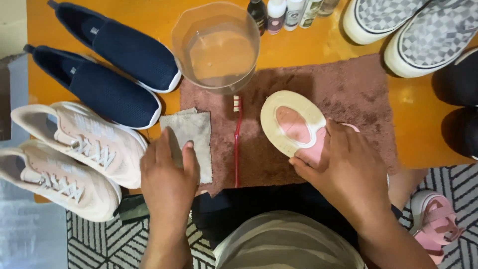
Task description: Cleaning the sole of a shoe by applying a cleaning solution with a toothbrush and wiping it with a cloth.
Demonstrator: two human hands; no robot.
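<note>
Head view: a pink shoe point(298, 129) is gripped sole-up by the right hand point(343, 169); a grey cloth point(191, 137) is pressed flat under the open left hand point(169, 179); water is held in the clear bowl point(216, 47).

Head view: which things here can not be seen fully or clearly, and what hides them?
- Pink shoe: heel end hidden under the right hand; only its sole shows.
- Grey cloth: one part covered by the left hand.
- Small bottles: tops cut off by the upper edge.
- Checkered shoes: cut off by the upper and right edges.
- Black shoes: cut off by the right edge.
</note>
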